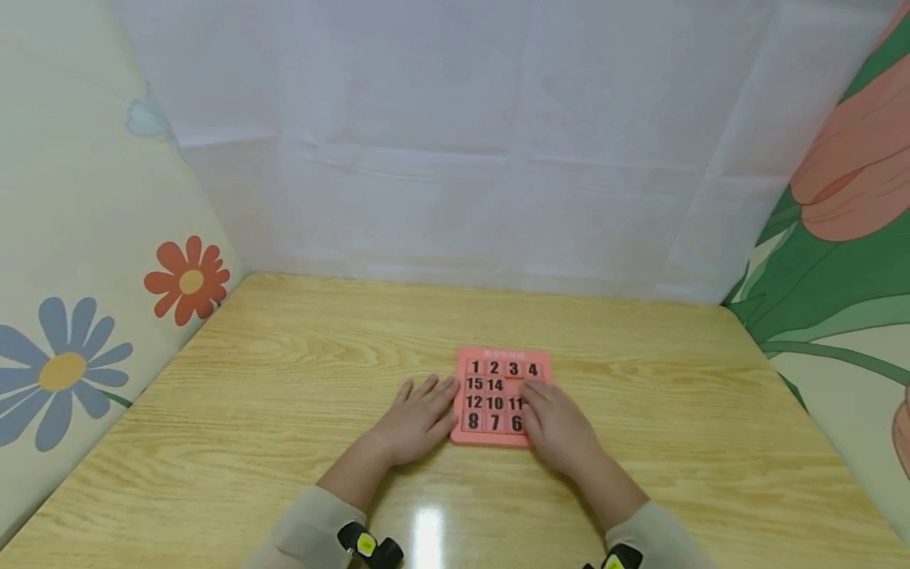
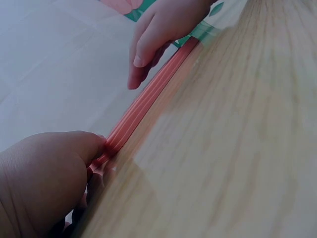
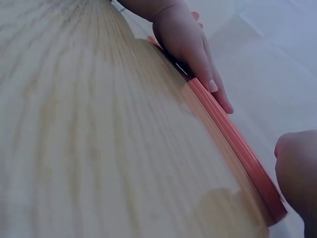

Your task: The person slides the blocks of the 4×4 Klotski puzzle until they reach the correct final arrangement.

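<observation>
A pink number slide puzzle (image 1: 495, 404) lies flat on the table in the head view. Its top row reads 1, 2, 3, 4, and a gap shows right of the 14. Along its left edge rests my left hand (image 1: 419, 419), fingers spread and fairly straight, thumb (image 2: 89, 145) against the frame's side. My right hand (image 1: 562, 427) reaches over the right side with extended fingertips at the tiles near the gap. It covers the lower part of the right column. Both wrist views show the puzzle's ridged side (image 3: 237, 144) edge-on.
The wood-grain table (image 1: 320, 332) extends around the puzzle on every side. A white cloth (image 1: 455, 142) hangs behind it. Flower-printed panels stand at the left (image 1: 71, 221) and right (image 1: 853, 316).
</observation>
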Tool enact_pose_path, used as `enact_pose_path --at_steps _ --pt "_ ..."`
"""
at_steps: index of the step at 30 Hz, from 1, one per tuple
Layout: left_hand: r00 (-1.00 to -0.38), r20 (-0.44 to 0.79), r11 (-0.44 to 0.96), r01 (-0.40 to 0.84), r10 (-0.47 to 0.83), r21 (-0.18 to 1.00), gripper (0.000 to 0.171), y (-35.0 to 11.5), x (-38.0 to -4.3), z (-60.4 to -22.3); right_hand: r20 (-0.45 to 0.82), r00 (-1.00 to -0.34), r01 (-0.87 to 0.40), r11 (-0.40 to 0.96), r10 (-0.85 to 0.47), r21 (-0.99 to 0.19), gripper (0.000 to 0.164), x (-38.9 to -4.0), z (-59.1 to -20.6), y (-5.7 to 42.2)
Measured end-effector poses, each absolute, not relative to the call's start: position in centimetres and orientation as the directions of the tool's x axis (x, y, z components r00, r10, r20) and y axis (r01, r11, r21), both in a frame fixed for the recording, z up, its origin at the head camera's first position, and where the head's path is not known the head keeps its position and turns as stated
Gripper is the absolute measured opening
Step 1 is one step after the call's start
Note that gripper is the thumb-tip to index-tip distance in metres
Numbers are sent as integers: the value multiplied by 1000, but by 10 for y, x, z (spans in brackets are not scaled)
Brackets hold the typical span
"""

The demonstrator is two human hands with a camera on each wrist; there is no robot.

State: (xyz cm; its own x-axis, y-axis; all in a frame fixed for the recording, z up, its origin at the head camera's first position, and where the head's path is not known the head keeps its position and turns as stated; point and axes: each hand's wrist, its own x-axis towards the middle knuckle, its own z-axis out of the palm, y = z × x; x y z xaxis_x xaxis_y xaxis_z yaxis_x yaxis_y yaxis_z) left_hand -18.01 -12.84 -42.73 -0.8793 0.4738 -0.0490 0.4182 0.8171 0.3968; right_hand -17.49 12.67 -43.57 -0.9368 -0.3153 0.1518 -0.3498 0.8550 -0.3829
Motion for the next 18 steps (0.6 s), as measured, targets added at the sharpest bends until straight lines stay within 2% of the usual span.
enact_pose_path --at_steps 13,18 --pt "-886 -75 836 400 458 375 58 -128 -182 -430 114 -947 -322 869 -302 -377 44 -177 -438 132" --pt "-887 -73 835 399 457 379 58 -128 -181 -429 136 -939 -343 854 -315 -392 44 -176 -438 127"
